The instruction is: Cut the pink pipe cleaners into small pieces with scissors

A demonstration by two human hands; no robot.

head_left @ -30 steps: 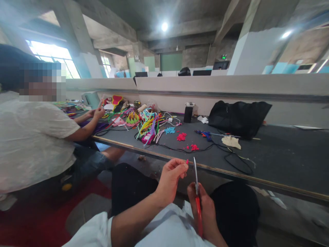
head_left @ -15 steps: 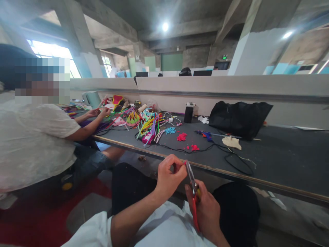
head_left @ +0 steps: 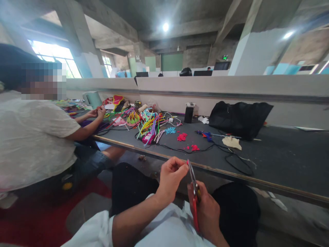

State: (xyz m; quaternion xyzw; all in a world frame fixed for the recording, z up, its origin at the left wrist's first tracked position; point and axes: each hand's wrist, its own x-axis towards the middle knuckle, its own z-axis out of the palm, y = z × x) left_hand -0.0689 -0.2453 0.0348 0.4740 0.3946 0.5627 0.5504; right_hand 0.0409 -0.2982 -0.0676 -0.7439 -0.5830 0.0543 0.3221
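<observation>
My left hand [head_left: 171, 176] pinches a tiny pink piece [head_left: 187, 162] between thumb and forefinger, mostly hidden by the fingertips. Red-handled scissors [head_left: 193, 180] are gripped in my right hand [head_left: 205, 207], their blades pointing up and touching or very close to the pink piece. Both hands are above my lap, just short of the table edge. Beyond them on the dark table [head_left: 288, 161] lie a small heap of pink-red bits [head_left: 182, 137], a few more red bits [head_left: 194, 147] nearer the edge, and a pile of blue bits [head_left: 170, 130].
Colourful fuzzy strips [head_left: 151, 125] heap up at centre-left. A blue glue gun [head_left: 207, 136] with a black cable [head_left: 180, 151], a cream scrap [head_left: 232, 142] and a black bag [head_left: 239, 118] are on the right. A co-worker [head_left: 38, 137] sits at left, handling something red.
My left hand and the scissors' tips have shifted slightly right. The co-worker's hands have drawn closer together and moved a little left.
</observation>
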